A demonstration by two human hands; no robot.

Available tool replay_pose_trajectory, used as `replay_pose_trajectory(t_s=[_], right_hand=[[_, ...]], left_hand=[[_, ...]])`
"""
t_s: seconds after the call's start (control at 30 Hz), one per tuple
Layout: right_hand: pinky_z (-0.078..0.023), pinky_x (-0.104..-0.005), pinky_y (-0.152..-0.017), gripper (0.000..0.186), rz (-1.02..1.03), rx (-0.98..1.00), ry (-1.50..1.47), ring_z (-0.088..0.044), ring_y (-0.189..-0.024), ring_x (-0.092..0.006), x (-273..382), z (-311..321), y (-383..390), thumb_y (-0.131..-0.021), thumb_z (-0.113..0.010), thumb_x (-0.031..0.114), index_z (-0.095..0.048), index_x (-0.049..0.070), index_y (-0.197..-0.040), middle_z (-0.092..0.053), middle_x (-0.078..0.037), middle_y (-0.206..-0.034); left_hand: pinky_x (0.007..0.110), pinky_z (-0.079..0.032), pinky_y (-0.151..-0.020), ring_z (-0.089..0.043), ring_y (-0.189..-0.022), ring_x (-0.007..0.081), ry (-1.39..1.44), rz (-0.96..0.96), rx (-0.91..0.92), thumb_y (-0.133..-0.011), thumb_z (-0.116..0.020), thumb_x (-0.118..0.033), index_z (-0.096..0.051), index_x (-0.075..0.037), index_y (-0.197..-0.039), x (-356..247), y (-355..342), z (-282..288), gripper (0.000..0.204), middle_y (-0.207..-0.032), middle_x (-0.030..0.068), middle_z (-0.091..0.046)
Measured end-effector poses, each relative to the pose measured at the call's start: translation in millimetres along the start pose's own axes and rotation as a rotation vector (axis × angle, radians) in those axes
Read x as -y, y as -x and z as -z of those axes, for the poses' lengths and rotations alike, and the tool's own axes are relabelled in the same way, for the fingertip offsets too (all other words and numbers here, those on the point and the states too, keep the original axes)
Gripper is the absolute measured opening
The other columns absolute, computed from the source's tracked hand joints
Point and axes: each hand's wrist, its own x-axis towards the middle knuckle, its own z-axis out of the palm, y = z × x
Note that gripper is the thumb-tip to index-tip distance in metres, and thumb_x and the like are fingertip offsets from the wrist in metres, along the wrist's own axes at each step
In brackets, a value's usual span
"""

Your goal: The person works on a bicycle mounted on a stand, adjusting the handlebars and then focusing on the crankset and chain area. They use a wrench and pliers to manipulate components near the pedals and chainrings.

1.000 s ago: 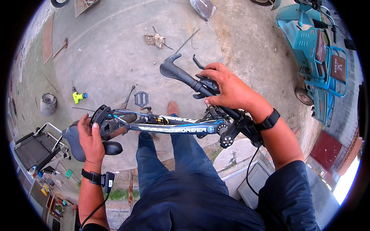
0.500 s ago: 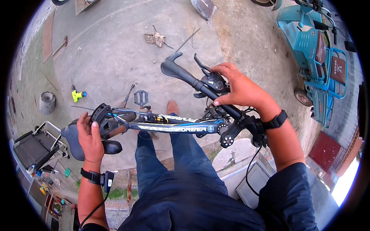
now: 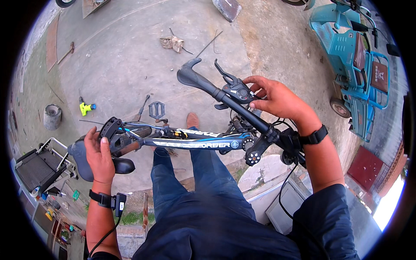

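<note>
Person: dark navy jacket, sleeves pushed up; blue jeans; brown shoe point(image 3: 193, 120). Black wristband on each wrist, left one point(image 3: 105, 200) with small black box and cable.

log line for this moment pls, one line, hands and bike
left hand gripping bicycle frame near saddle | right hand on shifter of handlebar | pedal on concrete ground

Head-worn fisheye view — 1 camera, looking steeply down.

The lens sits above the person's lap and faces the concrete ground point(image 3: 130, 56); both forearms enter from the lower edge. The bicycle frame point(image 3: 195, 142) crosses mid-picture, close to the lens, with the left hand point(image 3: 99, 157) and right hand point(image 3: 277, 100) equally near. Straight edges bend toward the dark circular rim — no 2nd view shares the scene.
</note>
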Motion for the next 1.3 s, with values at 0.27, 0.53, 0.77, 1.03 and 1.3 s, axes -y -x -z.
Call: replay_pose_trajectory(t_s=[0.27,0.53,0.77,1.03,1.3], right_hand=[[-0.054,-0.0364,-0.083,0.062,-0.001,0.005,0.057,-0.068,-0.091,-0.0254,7,3,-1,-0.08,-0.079,0.012,-0.055,0.013,-0.137,-0.07,-0.014,-0.11],[-0.054,-0.0382,-0.091,0.064,0.091,-0.007,0.12,-0.067,-0.105,-0.0287,3,4,-4,-0.078,-0.082,0.016,-0.057,0.012,-0.136,-0.066,-0.016,-0.121],[-0.051,-0.0391,-0.103,0.079,0.292,-0.014,0.322,-0.057,-0.124,-0.035,21,-7,-20,-0.069,-0.09,0.027,-0.056,0.007,-0.137,-0.046,-0.018,-0.145],[-0.05,-0.0385,-0.103,0.074,0.318,0.029,0.279,-0.057,-0.121,-0.0354,25,-17,-29,-0.069,-0.085,0.015,-0.056,0.004,-0.136,-0.047,-0.018,-0.14],[-0.049,-0.0385,-0.103,0.068,0.317,0.098,0.238,-0.056,-0.121,-0.0351,27,-17,-37,-0.068,-0.082,0.011,-0.057,0.005,-0.131,-0.047,-0.018,-0.138]], left_hand=[[0.03,-0.051,-0.087,-0.059,-0.107,0.0176,-0.012,-0.005,-0.004,-0.104,-0.052,-0.011,-0.041,0.0,-0.143,0,0,0,0.042,-0.125,0.0153,-0.056],[0.03,-0.051,-0.087,-0.059,-0.107,0.0176,-0.005,0.009,-0.011,-0.104,-0.052,-0.01,-0.041,0.001,-0.143,1,0,-1,0.042,-0.124,0.0154,-0.056],[0.03,-0.05,-0.088,-0.058,-0.107,0.0172,-0.022,0.007,0.011,-0.104,-0.051,-0.01,-0.041,0.002,-0.143,-2,-1,1,0.042,-0.124,0.0153,-0.057],[0.03,-0.05,-0.089,-0.058,-0.107,0.0181,-0.017,0.019,-0.008,-0.103,-0.051,-0.011,-0.041,0.001,-0.144,-3,-1,-1,0.043,-0.126,0.017,-0.055],[0.03,-0.05,-0.089,-0.059,-0.107,0.0179,-0.009,0.022,-0.015,-0.103,-0.052,-0.01,-0.041,0.001,-0.144,-3,0,-1,0.044,-0.126,0.0163,-0.055]])
